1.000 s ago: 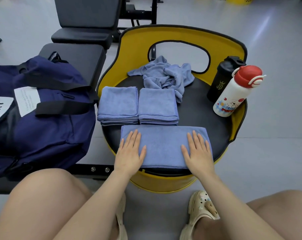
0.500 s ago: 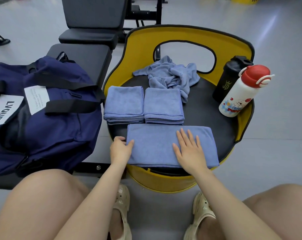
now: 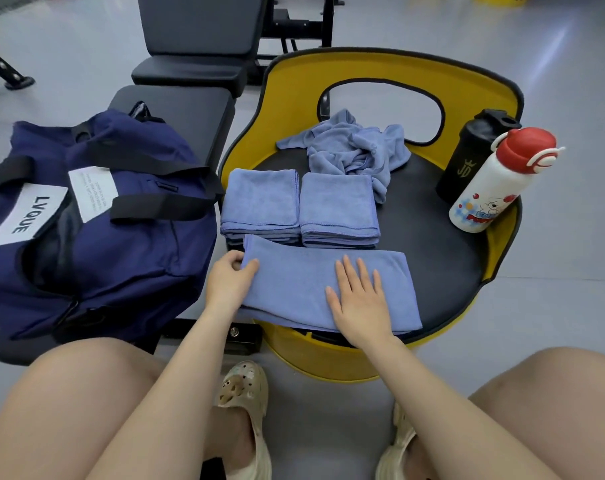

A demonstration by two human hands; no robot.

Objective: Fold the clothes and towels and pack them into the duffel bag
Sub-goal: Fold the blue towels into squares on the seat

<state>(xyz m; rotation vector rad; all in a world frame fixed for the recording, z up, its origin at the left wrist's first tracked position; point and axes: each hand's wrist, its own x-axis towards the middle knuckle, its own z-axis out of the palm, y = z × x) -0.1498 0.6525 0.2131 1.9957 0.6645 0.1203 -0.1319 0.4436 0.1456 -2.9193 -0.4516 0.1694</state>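
The half-folded towel [image 3: 328,289] lies along the near edge of the round seat [image 3: 432,265], in front of two folded towels [image 3: 299,202]. The left hand [image 3: 230,282] pinches its left end in a narrow grip; the right hand [image 3: 359,299] lies flat and open on the middle. Soft, light and floppy, it looks best taken by the corners. The duffel bag [image 3: 96,223] sits just left.
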